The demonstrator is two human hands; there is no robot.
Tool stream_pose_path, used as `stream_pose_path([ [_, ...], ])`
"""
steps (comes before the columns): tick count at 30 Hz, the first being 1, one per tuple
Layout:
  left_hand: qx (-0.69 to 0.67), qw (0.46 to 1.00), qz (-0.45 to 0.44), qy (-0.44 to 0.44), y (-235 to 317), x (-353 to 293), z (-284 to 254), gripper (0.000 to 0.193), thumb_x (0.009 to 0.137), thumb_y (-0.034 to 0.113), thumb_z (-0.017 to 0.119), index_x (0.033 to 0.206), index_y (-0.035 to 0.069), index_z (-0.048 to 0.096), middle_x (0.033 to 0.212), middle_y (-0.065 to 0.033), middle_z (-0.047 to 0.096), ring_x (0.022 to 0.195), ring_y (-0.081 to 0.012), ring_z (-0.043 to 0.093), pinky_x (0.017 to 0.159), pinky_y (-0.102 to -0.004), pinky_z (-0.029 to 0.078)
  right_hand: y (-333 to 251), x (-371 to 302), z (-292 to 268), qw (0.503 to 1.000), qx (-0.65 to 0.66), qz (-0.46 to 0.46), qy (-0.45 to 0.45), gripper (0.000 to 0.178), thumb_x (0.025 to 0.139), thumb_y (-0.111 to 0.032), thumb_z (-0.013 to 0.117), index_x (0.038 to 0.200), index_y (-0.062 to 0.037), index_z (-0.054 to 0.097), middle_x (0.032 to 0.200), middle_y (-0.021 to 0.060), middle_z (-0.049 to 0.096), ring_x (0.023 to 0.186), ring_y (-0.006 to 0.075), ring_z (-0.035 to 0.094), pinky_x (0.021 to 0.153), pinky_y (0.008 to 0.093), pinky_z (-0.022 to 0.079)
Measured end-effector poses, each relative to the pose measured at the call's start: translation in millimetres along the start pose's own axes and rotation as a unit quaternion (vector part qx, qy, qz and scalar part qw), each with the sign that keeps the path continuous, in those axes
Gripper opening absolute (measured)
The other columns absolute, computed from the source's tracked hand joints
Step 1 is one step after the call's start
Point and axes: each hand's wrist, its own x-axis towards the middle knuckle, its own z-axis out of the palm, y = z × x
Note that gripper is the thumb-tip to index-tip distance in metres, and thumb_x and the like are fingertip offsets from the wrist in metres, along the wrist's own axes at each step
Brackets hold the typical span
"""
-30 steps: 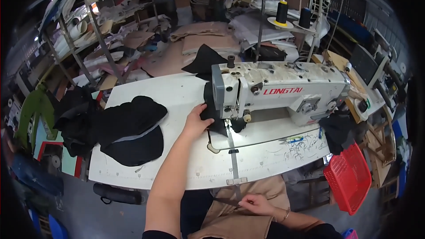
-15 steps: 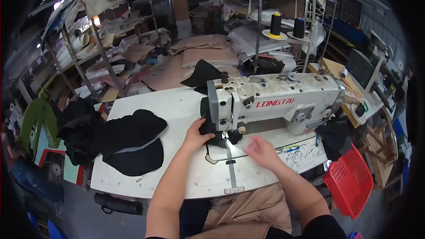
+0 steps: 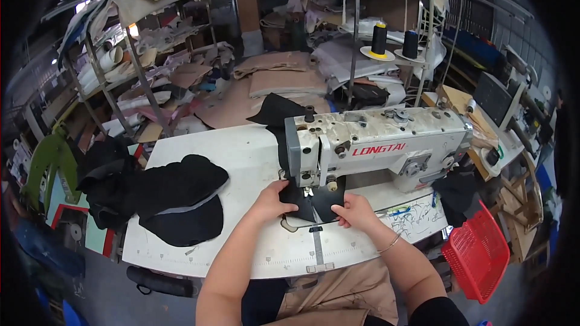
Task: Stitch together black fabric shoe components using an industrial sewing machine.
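A piece of black fabric (image 3: 327,201) lies flat beneath the presser foot (image 3: 309,191) of a white sewing machine (image 3: 374,139). A pale slit shows between its two front parts. My left hand (image 3: 272,201) rests at the fabric's left edge, thumb and fingers spread apart. At the front right corner, my right hand (image 3: 357,212) pinches the fabric between thumb and curled fingers. More black fabric (image 3: 275,108) extends behind the machine head, partly hidden by it. Several black fabric pieces (image 3: 181,190) lie stacked on the left of the white table (image 3: 241,247).
A red plastic basket (image 3: 477,253) hangs at the table's right, near dark cloth (image 3: 456,190). Pens (image 3: 399,210) lie on the scribbled tabletop. Thread cones (image 3: 379,42) stand behind the machine. Piled shelves (image 3: 145,54) and stacked brown sheets (image 3: 284,81) fill the background.
My right hand has come down onto the fabric's right corner and closed on it. The fabric now spreads wider in front of the presser foot. My left hand has shifted slightly toward me.
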Motion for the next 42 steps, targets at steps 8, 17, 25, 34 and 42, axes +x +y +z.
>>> stream_pose_path([
  [8, -0.064, 0.998, -0.027, 0.009, 6, 0, 1, 0.079, 0.064, 0.014, 0.079, 0.132, -0.003, 0.043, 0.137, -0.0179, 0.042, 0.120, -0.0283, 0.048, 0.082, -0.0324, 0.053, -10, 2, -13, 0.996, -0.086, 0.026, -0.014, 0.017, 0.085, -0.013, 0.063, 0.086, 0.0011, 0.054, 0.062, 0.0060, 0.060, 0.049, 0.0112, 0.059, 0.041, 0.0235, 0.048],
  [17, 0.030, 0.996, 0.023, 0.087, 9, -14, 6, 0.070, 0.066, 0.017, 0.076, 0.127, -0.001, 0.048, 0.134, -0.0202, 0.043, 0.122, -0.0325, 0.045, 0.100, -0.0354, 0.041, -39, -58, -65, 0.934, -0.294, -0.159, 0.127, 0.022, 0.079, -0.019, 0.070, 0.090, -0.0004, 0.063, 0.070, 0.0088, 0.065, 0.060, 0.0155, 0.062, 0.056, 0.0304, 0.050],
  [25, 0.234, 0.894, 0.380, -0.035, 45, -112, 51, 0.034, 0.070, 0.006, 0.058, 0.104, 0.007, 0.059, 0.111, -0.0064, 0.056, 0.099, -0.0230, 0.054, 0.078, -0.0319, 0.048, -33, -75, -232, 0.844, -0.086, -0.288, 0.443, 0.014, 0.091, -0.016, 0.059, 0.087, -0.0021, 0.060, 0.064, -0.0035, 0.053, 0.057, 0.0036, 0.046, 0.053, 0.0179, 0.037],
  [34, 0.420, 0.723, 0.548, -0.009, 44, -73, 50, 0.007, 0.074, 0.015, 0.055, 0.079, 0.010, 0.054, 0.072, 0.0003, 0.048, 0.068, -0.0124, 0.056, 0.058, -0.0237, 0.046, -10, -48, -281, 0.812, 0.019, -0.321, 0.487, 0.018, 0.091, -0.021, 0.060, 0.088, -0.0030, 0.061, 0.068, -0.0034, 0.057, 0.061, 0.0014, 0.049, 0.053, 0.0159, 0.035],
  [42, 0.222, 0.851, 0.465, -0.102, 43, -83, 60, 0.016, 0.076, 0.010, 0.056, 0.092, 0.010, 0.058, 0.088, -0.0025, 0.055, 0.084, -0.0186, 0.058, 0.068, -0.0285, 0.051, 4, -59, -261, 0.819, 0.040, -0.333, 0.465, 0.016, 0.090, -0.018, 0.061, 0.088, -0.0026, 0.060, 0.071, -0.0035, 0.056, 0.064, 0.0026, 0.049, 0.057, 0.0165, 0.037],
])
